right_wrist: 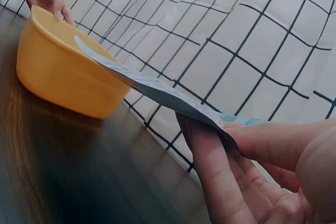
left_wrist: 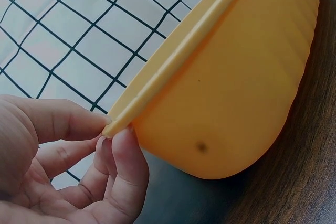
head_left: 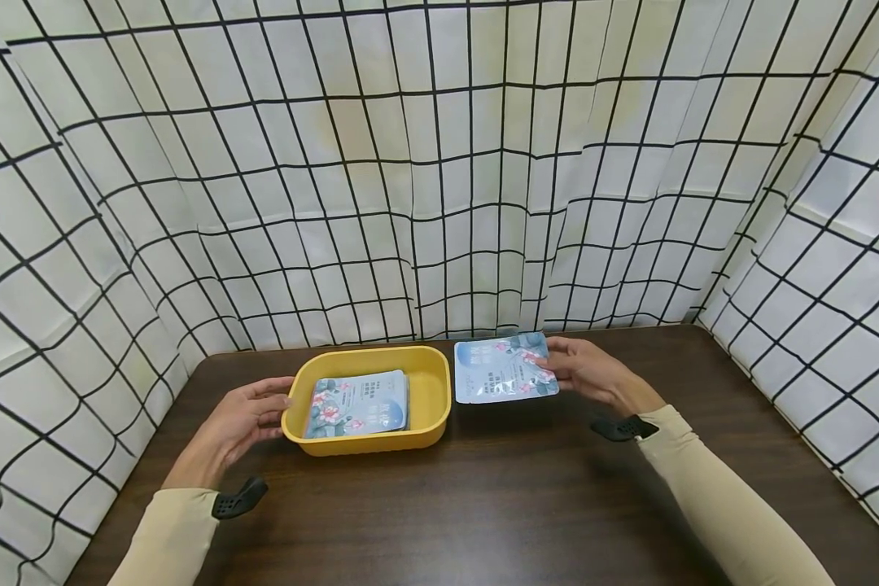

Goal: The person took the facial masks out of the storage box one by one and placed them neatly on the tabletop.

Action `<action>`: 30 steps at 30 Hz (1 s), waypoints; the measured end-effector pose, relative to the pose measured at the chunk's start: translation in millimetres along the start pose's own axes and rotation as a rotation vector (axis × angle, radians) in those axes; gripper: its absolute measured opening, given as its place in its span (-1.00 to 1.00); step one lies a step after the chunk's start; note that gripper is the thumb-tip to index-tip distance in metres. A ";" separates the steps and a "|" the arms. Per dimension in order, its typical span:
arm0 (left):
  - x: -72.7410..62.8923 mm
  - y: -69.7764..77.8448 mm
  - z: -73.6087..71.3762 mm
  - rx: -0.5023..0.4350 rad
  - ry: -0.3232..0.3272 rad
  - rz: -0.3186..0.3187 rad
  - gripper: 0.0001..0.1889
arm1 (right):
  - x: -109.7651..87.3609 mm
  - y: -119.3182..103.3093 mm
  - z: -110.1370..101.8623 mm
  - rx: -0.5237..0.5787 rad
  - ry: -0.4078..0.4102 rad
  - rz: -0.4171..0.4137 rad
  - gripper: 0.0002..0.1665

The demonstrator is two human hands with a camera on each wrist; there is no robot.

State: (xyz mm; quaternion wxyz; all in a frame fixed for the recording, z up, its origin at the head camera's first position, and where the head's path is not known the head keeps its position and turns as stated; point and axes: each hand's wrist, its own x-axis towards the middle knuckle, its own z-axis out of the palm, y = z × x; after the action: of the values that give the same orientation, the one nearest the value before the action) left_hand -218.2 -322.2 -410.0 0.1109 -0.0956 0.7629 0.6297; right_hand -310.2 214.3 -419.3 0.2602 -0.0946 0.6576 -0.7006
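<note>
A yellow plastic basin [head_left: 432, 439] stands on the table, left of centre. My left hand [head_left: 247, 419] pinches its left rim between thumb and fingers, as the left wrist view [left_wrist: 118, 124] shows closely. Inside the basin lie light blue sachets [head_left: 359, 404] printed with pink flowers, stacked flat toward its left side. My right hand [head_left: 593, 370] pinches another such flat sachet [head_left: 501, 370] by its right edge, thumb on top and fingers beneath. That sachet is held above the table, just right of the basin, and its dark underside shows in the right wrist view [right_wrist: 173, 100].
The dark brown wooden table [head_left: 425, 521] extends in front of and to the right of the basin. A white curtain with a black grid [head_left: 447, 187] encloses the back and both sides. Black bands [head_left: 240, 498] sit on both wrists.
</note>
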 end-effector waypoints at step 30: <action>1.5 0.1 1.4 0.017 0.021 -0.016 -0.36 | 4.5 18.6 0.5 -0.100 0.093 0.060 -0.44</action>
State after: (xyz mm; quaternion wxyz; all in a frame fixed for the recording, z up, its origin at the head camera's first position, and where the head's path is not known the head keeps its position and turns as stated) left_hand -219.6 -320.8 -410.6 0.1087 -0.1075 0.7688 0.6210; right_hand -309.3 211.6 -438.3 0.2451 -0.0549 0.7060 -0.6622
